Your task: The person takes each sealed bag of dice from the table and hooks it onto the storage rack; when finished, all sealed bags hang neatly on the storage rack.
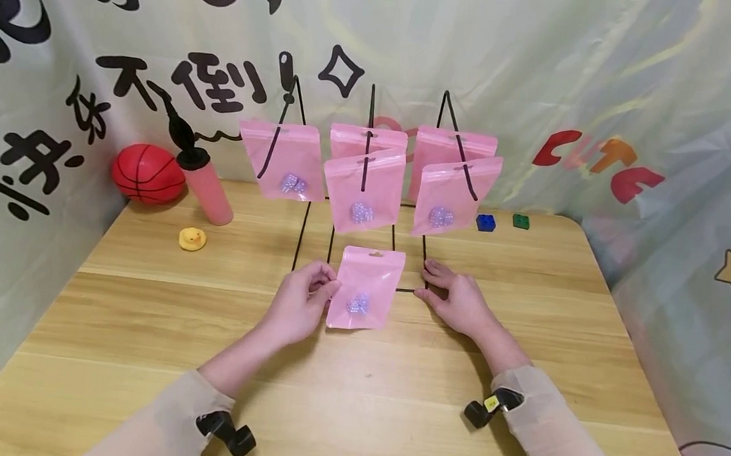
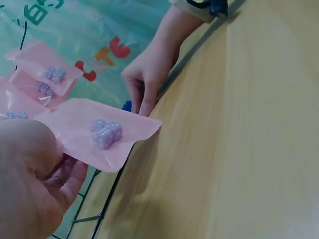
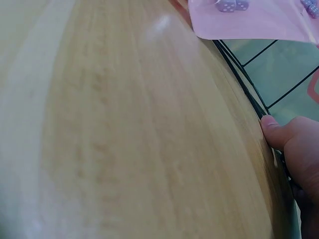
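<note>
Pinching the limp, light pink pouch (image 1: 364, 289) by its left edge, the left hand (image 1: 298, 305) held it upright while the right hand (image 1: 456, 299) pressed straight fingers on the wire rack's base (image 1: 407, 289).

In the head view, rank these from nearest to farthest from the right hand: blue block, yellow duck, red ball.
Measured from the right hand in the head view:
1. Blue block, just beyond the hand, toward the table's far edge on the right.
2. Yellow duck, across the table on the left side.
3. Red ball, far left corner, behind the duck against the backdrop.
</note>
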`<state>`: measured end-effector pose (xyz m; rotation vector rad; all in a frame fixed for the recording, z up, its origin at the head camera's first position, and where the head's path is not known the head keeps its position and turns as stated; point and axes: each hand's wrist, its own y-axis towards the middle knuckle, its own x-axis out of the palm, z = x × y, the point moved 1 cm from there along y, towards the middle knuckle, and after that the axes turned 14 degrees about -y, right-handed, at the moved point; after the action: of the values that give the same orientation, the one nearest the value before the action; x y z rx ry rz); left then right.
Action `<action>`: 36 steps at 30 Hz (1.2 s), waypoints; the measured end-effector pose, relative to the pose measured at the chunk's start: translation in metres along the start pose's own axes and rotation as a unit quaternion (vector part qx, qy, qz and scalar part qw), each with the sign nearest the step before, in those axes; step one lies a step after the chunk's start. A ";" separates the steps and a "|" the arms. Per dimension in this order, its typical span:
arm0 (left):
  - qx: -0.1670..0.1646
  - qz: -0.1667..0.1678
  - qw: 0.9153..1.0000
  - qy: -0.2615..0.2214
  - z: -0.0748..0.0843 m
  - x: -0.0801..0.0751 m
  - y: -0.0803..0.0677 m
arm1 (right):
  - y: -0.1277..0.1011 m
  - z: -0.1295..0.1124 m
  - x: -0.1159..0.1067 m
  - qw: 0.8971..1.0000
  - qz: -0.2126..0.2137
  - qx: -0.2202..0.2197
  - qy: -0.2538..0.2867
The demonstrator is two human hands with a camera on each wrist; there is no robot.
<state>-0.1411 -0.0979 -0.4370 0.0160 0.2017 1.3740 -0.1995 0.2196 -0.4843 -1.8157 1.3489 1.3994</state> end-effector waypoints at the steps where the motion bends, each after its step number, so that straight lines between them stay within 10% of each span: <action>1: 0.015 0.006 1.000 0.011 0.001 -0.002 0.000 | 0.000 0.000 0.000 1.000 0.001 0.000 0.000; 10: 0.113 0.023 0.993 0.037 0.017 -0.020 -0.008 | -0.001 0.000 0.001 1.000 0.001 0.001 -0.002; 20: 0.226 0.040 0.972 -0.049 0.044 -0.043 -0.017 | -0.002 -0.003 0.000 1.000 0.004 -0.004 0.004; 36: 0.278 0.133 0.945 -0.114 0.080 -0.077 -0.022 | -0.004 -0.003 -0.001 1.000 0.005 -0.001 0.006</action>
<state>-0.1211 -0.1687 -0.3511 0.6929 0.3972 1.5291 -0.1946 0.2188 -0.4826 -1.8248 1.3645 1.3980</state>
